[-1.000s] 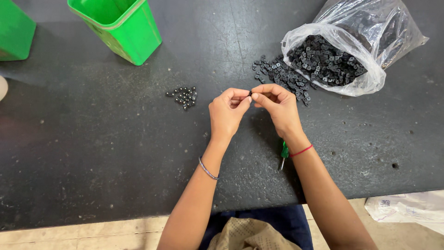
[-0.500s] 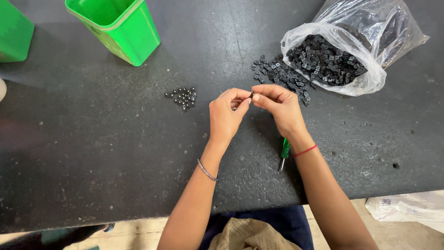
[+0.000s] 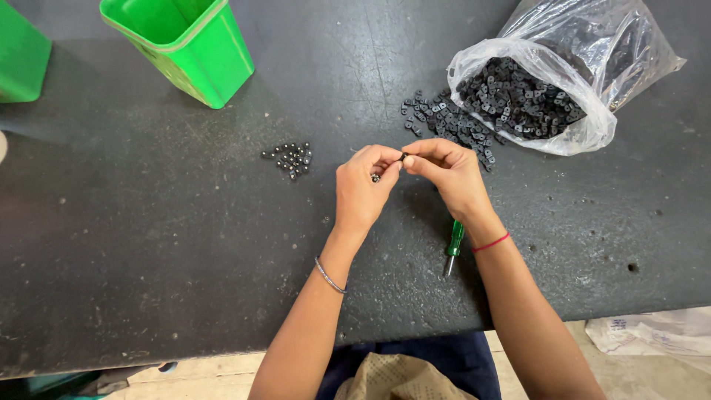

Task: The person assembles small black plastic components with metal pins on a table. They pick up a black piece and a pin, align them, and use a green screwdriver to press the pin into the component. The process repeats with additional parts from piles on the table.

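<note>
Over the middle of a dark table [image 3: 148,244], my left hand [image 3: 363,189] and my right hand [image 3: 448,174] meet fingertip to fingertip. Between them they pinch a tiny dark part [image 3: 403,156]. A small shiny piece shows under my left fingers. A little heap of small metal balls [image 3: 290,158] lies to the left of my hands. Loose black plastic pieces [image 3: 444,126] spill from a clear plastic bag [image 3: 541,96] at the upper right.
A green-handled screwdriver [image 3: 453,246] lies under my right wrist. One green bin [image 3: 189,44] stands at the back, and another green bin [image 3: 21,52] at the far left edge. Crumpled paper [image 3: 652,333] lies on the floor beyond the table's near edge.
Both hands have stayed together in nearly the same spot, with only small finger shifts around the tiny part.
</note>
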